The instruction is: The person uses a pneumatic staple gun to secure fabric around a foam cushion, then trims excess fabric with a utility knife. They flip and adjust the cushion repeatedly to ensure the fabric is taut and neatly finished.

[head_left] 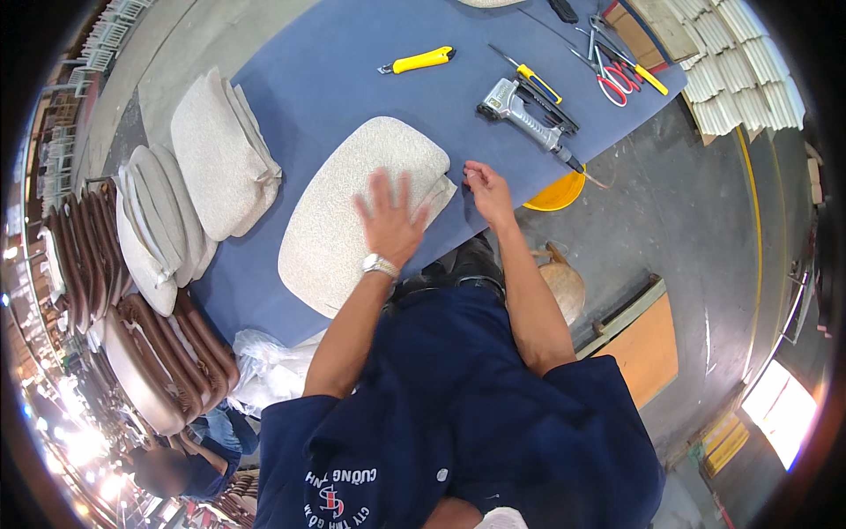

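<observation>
Cream pad [326, 207] under my spread left hand [393, 227]

My left hand rests palm down on the cream pad, fingers fanned apart, gripping nothing. My right hand [490, 196] hangs just off the pad's right side, fingers curled in; I cannot tell whether they pinch anything. Near it, a loose flap [443, 190] of cover stands out from the pad's edge. The pad itself lies flat on the blue table [344, 84], near the side where I stand.

Beyond the pad lies a yellow utility knife [423, 60]. Beyond it to the right are a silver staple gun [531, 119], a yellow-handled screwdriver [539, 85] and, farther off, red-handled pliers [610, 88]. Left of the pad sits a pile of folded cream fabric [216, 154], with pale cushions [154, 203] past it. Brown cushions [181, 344] stand left of the pad on my side, and crumpled clear plastic [264, 366] lies below its near end.
</observation>
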`<state>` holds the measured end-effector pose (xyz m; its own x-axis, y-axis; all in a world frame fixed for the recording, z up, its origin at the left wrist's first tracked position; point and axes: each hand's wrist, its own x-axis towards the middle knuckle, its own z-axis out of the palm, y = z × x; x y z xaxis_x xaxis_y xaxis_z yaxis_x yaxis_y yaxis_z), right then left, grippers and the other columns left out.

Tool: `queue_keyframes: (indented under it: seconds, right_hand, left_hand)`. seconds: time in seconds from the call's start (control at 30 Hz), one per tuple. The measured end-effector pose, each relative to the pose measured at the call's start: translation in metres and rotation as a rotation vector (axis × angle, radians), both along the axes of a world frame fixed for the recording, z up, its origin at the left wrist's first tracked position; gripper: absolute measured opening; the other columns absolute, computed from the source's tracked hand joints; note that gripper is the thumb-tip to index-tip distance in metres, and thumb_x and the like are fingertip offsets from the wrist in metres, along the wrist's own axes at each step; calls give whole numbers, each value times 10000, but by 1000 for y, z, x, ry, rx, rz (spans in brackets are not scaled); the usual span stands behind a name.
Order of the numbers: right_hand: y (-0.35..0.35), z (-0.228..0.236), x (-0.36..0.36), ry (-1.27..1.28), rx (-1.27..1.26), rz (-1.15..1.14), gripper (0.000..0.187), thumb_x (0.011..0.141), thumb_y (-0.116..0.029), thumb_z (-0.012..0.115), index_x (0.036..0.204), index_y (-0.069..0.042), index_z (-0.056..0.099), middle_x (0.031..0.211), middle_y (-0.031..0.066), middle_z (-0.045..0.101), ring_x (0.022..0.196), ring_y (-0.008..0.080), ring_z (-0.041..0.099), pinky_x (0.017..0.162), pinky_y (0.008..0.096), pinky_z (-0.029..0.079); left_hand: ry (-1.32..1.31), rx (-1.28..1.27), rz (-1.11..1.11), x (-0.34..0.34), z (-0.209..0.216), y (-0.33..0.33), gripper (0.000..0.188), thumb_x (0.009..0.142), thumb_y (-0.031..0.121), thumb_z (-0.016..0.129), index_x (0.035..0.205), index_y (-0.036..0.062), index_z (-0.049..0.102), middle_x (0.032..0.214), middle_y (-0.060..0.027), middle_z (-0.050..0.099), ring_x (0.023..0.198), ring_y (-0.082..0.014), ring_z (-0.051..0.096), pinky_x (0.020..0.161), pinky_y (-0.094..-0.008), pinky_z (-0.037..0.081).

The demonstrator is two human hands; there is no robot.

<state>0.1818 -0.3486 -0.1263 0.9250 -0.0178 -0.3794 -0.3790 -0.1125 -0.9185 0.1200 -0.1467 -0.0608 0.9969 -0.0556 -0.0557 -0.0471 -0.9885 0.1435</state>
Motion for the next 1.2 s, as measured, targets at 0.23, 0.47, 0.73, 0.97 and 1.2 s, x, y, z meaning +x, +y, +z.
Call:
queue_keyframes:
  seconds: [0.23, 0.47, 0.73, 0.97, 1.2]
  right_hand:
    - [-8, -1, 26, -3, -25, 56, 302, 1003, -195, 601, 1238, -23, 679, 1057, 108, 743, 937, 178, 693, 849, 319, 535]
    - [18, 21, 68, -196, -205, 287, 326, 990, -208, 599, 1242, -11, 664, 1141, 159, 724, 1004, 271, 715, 883, 363, 554]
    - [90, 26, 154, -338, -425, 544, 344, 1000, -301, 570, 1183, -32, 681, 1148, 187, 707, 1030, 353, 685, 906, 436, 534]
    - [112, 22, 174, -112, -389, 724, 602, 1017, -457, 576, 1274, 85, 631, 1273, 238, 670, 1185, 329, 636, 1025, 415, 480]
    - [71, 29, 109, -225, -293, 672, 603, 1072, -474, 445, 1342, 52, 562, 1285, 164, 634, 1093, 281, 639, 987, 415, 496]
  left_hand:
    - [15, -405, -164, -14, 7, -15, 671, 986, 412, 589, 1564, 132, 393, 1617, -208, 346, 1526, -394, 254, 1219, -577, 193]
    - [-155, -291, 900, -61, -2, 180, 542, 1004, 393, 580, 1302, -57, 625, 1304, -283, 635, 1237, -445, 582, 1081, -456, 436]
    - [-316, -949, 1516, -180, -52, 163, 470, 1029, 426, 563, 934, -7, 717, 780, -25, 641, 722, -110, 544, 647, -316, 443]
    - [-359, -1015, 1703, -150, -62, 161, 599, 966, 562, 615, 1146, 7, 752, 1096, -185, 759, 1075, -304, 706, 977, -407, 512]
    - [-186, -1418, 1485, -189, 15, 150, 786, 903, 624, 674, 1299, -55, 655, 1292, -202, 672, 1191, -295, 629, 1054, -389, 452]
